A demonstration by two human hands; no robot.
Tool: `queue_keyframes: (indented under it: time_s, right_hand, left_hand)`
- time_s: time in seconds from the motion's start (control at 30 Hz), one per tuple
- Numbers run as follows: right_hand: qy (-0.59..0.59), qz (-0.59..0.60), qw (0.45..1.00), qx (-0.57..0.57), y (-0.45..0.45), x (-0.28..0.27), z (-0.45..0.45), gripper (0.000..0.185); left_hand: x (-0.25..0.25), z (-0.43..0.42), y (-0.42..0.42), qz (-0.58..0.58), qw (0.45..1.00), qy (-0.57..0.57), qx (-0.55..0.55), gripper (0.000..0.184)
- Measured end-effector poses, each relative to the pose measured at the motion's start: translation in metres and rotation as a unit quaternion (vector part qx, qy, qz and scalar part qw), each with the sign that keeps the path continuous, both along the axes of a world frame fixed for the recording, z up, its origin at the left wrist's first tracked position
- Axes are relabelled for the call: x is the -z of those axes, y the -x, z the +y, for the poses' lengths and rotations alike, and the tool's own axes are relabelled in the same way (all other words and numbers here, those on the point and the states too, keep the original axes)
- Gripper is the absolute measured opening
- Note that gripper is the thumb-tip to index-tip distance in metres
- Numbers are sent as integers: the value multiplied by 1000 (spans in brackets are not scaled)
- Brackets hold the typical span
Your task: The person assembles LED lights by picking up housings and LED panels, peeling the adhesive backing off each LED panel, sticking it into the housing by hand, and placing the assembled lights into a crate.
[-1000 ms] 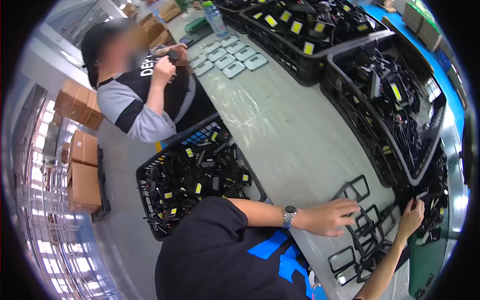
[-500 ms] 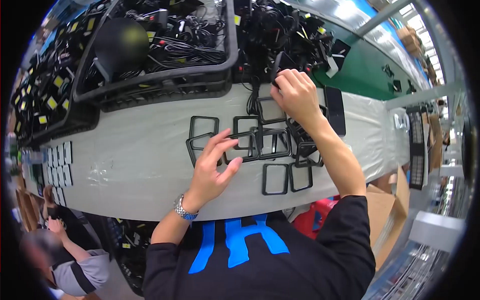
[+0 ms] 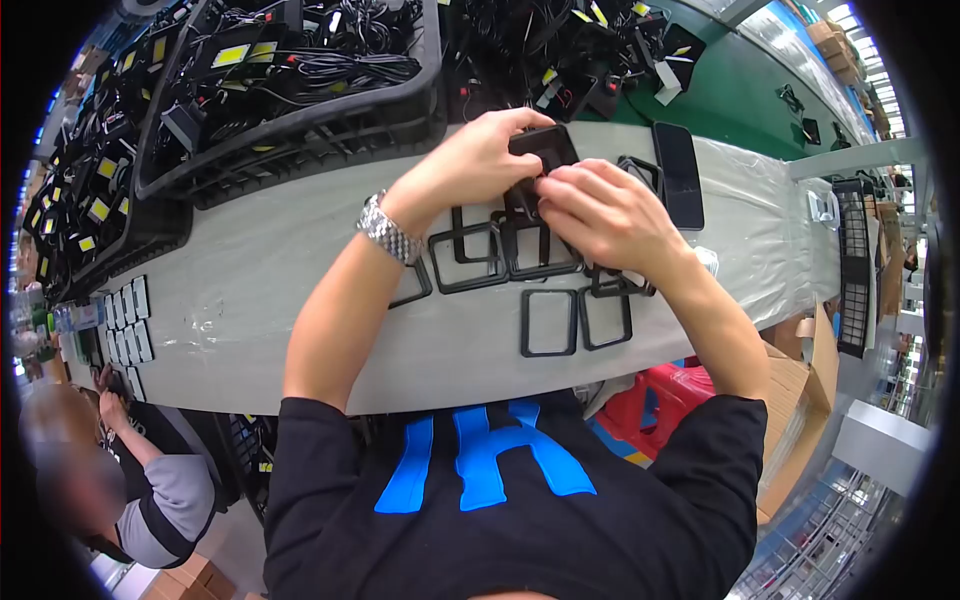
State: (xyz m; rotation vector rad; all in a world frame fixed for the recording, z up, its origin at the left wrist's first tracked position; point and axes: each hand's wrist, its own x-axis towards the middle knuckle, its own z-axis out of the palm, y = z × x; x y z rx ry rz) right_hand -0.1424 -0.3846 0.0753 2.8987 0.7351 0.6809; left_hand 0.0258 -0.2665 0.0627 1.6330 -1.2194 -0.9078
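Note:
Both hands meet over the far middle of the table at a black rectangular housing (image 3: 553,146). My left hand (image 3: 480,160) grips its left side, with the thumb across the lower part and the fingers on the top edge. My right hand (image 3: 608,215) has its fingers bent together at the housing's lower right; what they pinch, if anything, is hidden. Below the hands, several thin black rectangular frames (image 3: 468,284) overlap. Two more frames lie nearer to me, a left one (image 3: 549,352) and a right one (image 3: 628,330).
A black plastic crate (image 3: 300,140) full of cabled devices stands at the back left. More dark devices with cables (image 3: 590,60) are heaped beyond my hands. A flat black slab (image 3: 680,178) lies right. A person (image 3: 150,480) sits at left; a red stool (image 3: 655,405) stands below.
My left hand has moved up and right from above the frames to the black housing. My right hand has come down and closer to the left one, and the view has shifted.

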Motion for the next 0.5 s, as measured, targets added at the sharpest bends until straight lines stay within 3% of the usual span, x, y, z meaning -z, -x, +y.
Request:
queue_keyframes:
  time_s: [0.03,0.13,0.37,0.5]
  right_hand:
    - [-37,12,999,15,5,-1,-3,27]
    - [-239,-6,967,90,16,-7,-2,41]
    - [-261,-66,953,135,31,-12,-2,23]
    - [-407,-36,899,160,29,-20,9,13]
  left_hand:
    - [-3,-1,0,65,997,-44,13,43]
    - [-4,4,6,164,986,0,-15,47]
    - [-13,26,21,309,951,23,-13,49]
    - [-16,41,24,400,913,66,-50,44]
